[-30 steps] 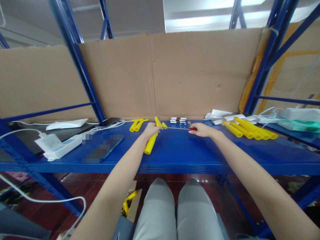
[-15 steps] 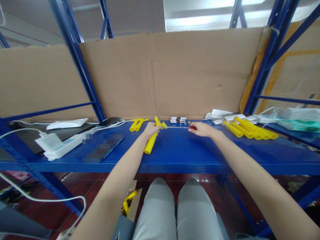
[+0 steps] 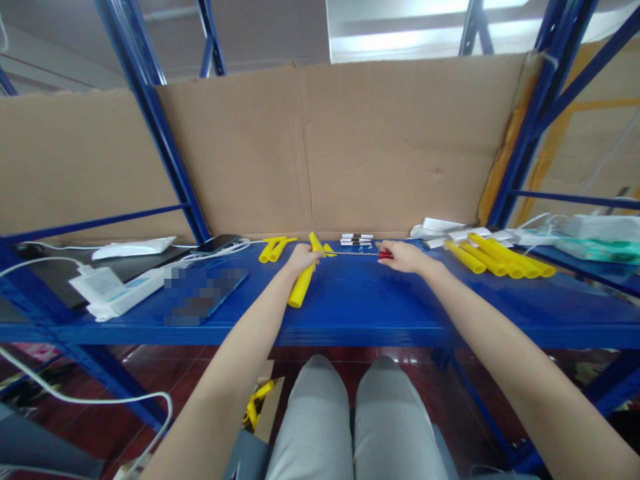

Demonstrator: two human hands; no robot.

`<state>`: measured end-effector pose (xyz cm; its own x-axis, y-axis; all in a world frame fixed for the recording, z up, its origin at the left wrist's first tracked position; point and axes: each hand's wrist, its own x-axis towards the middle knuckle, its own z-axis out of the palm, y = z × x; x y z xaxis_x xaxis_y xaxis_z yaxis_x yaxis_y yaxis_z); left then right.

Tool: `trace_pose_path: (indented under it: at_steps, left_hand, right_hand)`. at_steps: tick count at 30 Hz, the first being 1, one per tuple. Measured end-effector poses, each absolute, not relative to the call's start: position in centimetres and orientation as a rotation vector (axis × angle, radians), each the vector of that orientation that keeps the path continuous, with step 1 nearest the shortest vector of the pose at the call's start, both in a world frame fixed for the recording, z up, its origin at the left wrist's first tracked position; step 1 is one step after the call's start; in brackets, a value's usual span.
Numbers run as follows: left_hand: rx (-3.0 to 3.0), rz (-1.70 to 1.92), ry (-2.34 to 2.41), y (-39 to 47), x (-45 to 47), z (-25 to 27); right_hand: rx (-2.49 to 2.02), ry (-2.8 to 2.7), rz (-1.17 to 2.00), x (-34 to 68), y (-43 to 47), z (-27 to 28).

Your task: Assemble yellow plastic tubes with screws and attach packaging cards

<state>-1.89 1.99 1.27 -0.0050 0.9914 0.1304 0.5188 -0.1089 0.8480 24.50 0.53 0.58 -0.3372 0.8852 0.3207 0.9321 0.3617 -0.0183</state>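
My left hand (image 3: 301, 257) is closed round a yellow plastic tube (image 3: 302, 288), which lies slanted over the blue shelf. A small yellow piece (image 3: 329, 249) shows just right of that tube. My right hand (image 3: 401, 257) grips the red handle of a screwdriver (image 3: 357, 254). Its long thin shaft points left and reaches the tube beside my left fingers; whether the tip is inside the tube I cannot tell. Behind the shaft lie small white-and-black strips (image 3: 357, 239) in a stack.
Several yellow tubes (image 3: 500, 259) lie at right beside white packets (image 3: 440, 228). Two yellow parts (image 3: 273, 249) rest left of my hand. A dark tablet-like panel (image 3: 225, 293), a power strip (image 3: 133, 293) and cables are further left. Cardboard (image 3: 375, 147) walls the back; a box with yellow pieces (image 3: 257, 403) stands below.
My right hand has shifted very slightly to the right with the screwdriver, and its red handle shows a little more. The left hand and the tube stay in place.
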Motion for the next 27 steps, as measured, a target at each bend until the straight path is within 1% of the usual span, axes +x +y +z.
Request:
trace_pose_path:
  at_steps: [9,16,27]
  left_hand:
    - [1.690,1.023,1.590,1.7,-1.9,1.5]
    - [1.701,1.010,1.563,1.6,-2.0,1.4]
    - [1.719,0.985,1.554,2.7,-1.8,0.7]
  right_hand:
    - [-1.650,-2.296,-0.261,25.2,0.9,0.5]
    - [-1.597,-2.418,-0.070,26.0,1.8,-0.2]
    - [-1.531,-2.453,0.147,26.1,3.0,-1.2]
